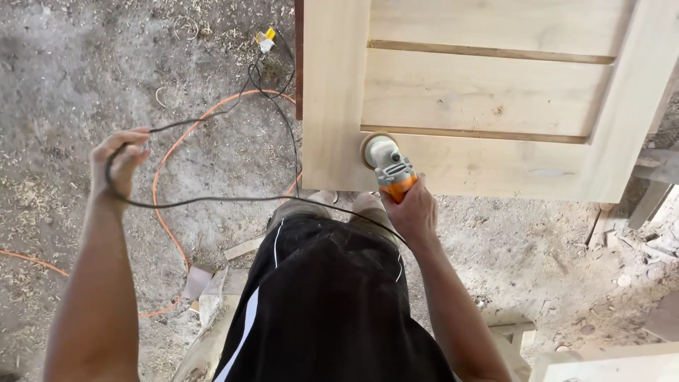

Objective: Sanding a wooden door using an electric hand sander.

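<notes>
Head view: sander [389, 164] handle inside right hand [412, 212]

Left hand [120, 161] raised, fingers curled; right hand [411, 212] clenched, arm extended forward.

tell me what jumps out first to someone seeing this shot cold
The pale wooden panelled door fills the upper right, lying flat, with an orange and grey power sander pressed on its near edge by the right hand. At the left, the left hand holds the tool's black cord up in a loop, above an orange cable curling over the sawdust-strewn ground.
</notes>
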